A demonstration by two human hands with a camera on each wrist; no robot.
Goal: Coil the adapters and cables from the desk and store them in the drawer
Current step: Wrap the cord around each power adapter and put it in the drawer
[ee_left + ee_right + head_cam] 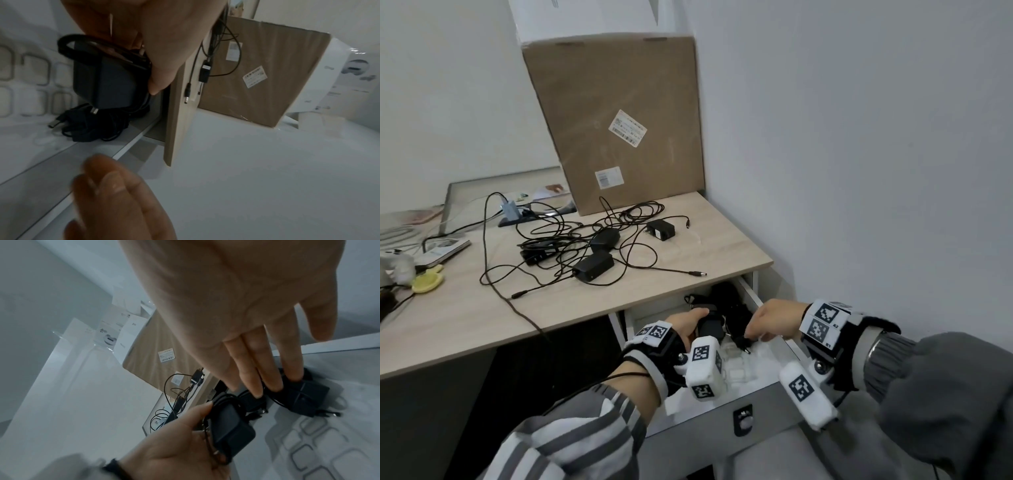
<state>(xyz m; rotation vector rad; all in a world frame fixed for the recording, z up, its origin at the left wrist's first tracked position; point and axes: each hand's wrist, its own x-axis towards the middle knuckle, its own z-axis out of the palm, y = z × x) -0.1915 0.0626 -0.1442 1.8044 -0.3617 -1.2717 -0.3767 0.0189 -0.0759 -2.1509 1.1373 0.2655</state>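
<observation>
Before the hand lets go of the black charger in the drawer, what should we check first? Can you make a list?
1. Drawer open wide enough: ok.
2. Left hand has a firm grip on the coiled adapter: ok, fingers curl round it.
3. Its cable stays wrapped round it: ok, loops lie tight in the left wrist view.
4. Right hand keeps the stored adapter out of the way: ok, straight fingers press on it.
5. Free drawer floor under the held adapter: cannot tell, hands hide it.
6. Desk finished: not ok, loose adapters and cables remain.
</observation>
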